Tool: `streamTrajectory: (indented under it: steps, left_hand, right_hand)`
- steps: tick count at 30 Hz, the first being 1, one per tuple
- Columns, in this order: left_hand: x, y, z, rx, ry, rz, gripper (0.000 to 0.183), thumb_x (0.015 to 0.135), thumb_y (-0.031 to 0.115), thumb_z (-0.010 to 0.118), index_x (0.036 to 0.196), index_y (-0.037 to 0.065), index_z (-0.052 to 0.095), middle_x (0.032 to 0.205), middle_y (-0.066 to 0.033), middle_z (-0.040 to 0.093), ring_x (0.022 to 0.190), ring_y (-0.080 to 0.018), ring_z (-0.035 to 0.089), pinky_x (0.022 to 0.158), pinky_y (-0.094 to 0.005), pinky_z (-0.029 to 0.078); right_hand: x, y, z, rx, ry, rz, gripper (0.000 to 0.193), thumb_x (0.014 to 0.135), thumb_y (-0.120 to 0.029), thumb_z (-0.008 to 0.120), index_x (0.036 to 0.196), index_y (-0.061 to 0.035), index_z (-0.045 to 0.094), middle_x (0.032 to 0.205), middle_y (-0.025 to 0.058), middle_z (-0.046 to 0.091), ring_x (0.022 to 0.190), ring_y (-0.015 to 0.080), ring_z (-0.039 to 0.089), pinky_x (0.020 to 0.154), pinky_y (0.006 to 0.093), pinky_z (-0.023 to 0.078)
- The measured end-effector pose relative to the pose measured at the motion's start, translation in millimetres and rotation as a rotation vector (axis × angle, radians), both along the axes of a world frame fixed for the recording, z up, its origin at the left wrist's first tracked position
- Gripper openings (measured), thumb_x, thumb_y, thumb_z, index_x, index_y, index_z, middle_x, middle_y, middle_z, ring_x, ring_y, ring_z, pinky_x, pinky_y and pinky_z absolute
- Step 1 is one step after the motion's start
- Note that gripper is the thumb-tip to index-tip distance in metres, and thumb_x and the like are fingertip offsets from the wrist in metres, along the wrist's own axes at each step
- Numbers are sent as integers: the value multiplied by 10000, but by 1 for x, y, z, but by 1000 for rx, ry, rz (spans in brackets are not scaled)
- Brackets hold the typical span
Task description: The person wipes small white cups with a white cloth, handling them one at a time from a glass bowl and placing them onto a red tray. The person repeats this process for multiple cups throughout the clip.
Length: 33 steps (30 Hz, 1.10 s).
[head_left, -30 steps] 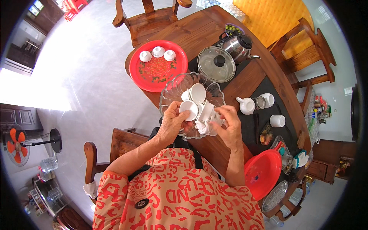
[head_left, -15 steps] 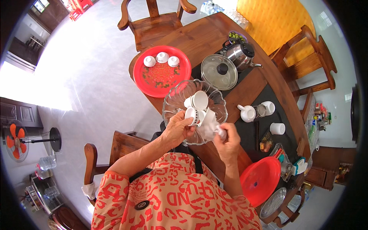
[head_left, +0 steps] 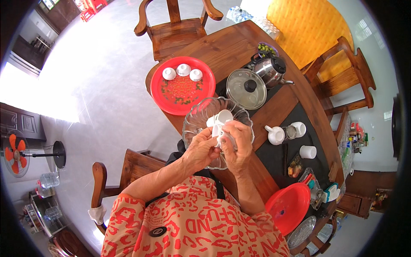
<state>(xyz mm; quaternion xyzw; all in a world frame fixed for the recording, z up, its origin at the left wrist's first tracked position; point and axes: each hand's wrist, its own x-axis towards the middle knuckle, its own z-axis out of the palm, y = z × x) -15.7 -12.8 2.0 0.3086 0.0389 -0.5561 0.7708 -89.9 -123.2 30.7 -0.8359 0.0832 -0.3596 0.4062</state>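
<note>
My left hand [head_left: 198,147] holds a small white teacup [head_left: 215,131] over a scalloped clear glass bowl [head_left: 188,124]. My right hand [head_left: 239,145] is closed on a crumpled white tissue [head_left: 221,136] pressed into the cup; fingers hide much of both. More white cups [head_left: 224,116] lie in the bowl, just beyond my fingertips. To the far left, a round red tray [head_left: 157,95] carries three small white cups [head_left: 183,70], mouths down.
A glass-lidded pot [head_left: 239,100] and a steel kettle [head_left: 269,70] stand beyond the bowl. Rightward are a white teapot [head_left: 276,135], a white cup [head_left: 308,151] and a red basin [head_left: 280,214]. A wooden chair [head_left: 177,38] faces the table's far side.
My right hand has moved left and up, bringing the tissue into the cup. The cup is now mostly covered by my fingers. The view has shifted slightly.
</note>
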Motion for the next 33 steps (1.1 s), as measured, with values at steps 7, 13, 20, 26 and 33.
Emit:
streamTrajectory:
  steps: [7, 13, 20, 26, 33]
  left_hand:
    - [6, 0, -7, -107, 45, -39, 203, 882, 89, 597, 1073, 51, 538, 890, -22, 606, 661, -77, 566, 477, -183, 435]
    - [8, -6, -7, -113, 1, 2, 248, 869, 67, 599, 1107, 14, 552, 1031, -68, 631, 875, -156, 646, 714, -255, 558]
    - [3, -11, -2, -110, 32, -87, 175, 895, 111, 591, 1060, 56, 575, 828, 6, 597, 593, -36, 505, 422, -163, 340]
    - [8, -23, -9, -14, 9, 104, 111, 879, 91, 610, 953, 57, 535, 862, -38, 598, 620, -97, 564, 455, -185, 436]
    - [3, -28, -6, -83, 54, 123, 182, 829, 52, 660, 945, 69, 521, 870, -49, 612, 686, -131, 615, 492, -237, 507]
  right_hand:
    - [0, -11, 18, 2, 96, 86, 226, 789, -63, 642, 1014, -44, 634, 1042, 124, 560, 960, 284, 502, 795, 369, 434]
    - [-13, 1, 17, -299, 67, 136, 309, 731, -58, 629, 1040, -56, 634, 1101, 118, 504, 987, 321, 457, 843, 405, 400]
    - [2, -24, 10, 411, 12, 200, 225, 842, -144, 585, 1021, -9, 594, 1029, 127, 575, 951, 274, 527, 863, 389, 415]
    - [-4, -16, 14, 159, 96, 246, 328, 879, -203, 559, 1156, -28, 573, 1267, 165, 442, 1103, 295, 445, 946, 389, 360]
    - [-10, -13, 9, -49, 63, 114, 248, 829, -134, 628, 1064, -56, 625, 1155, 130, 485, 1039, 283, 459, 870, 372, 398]
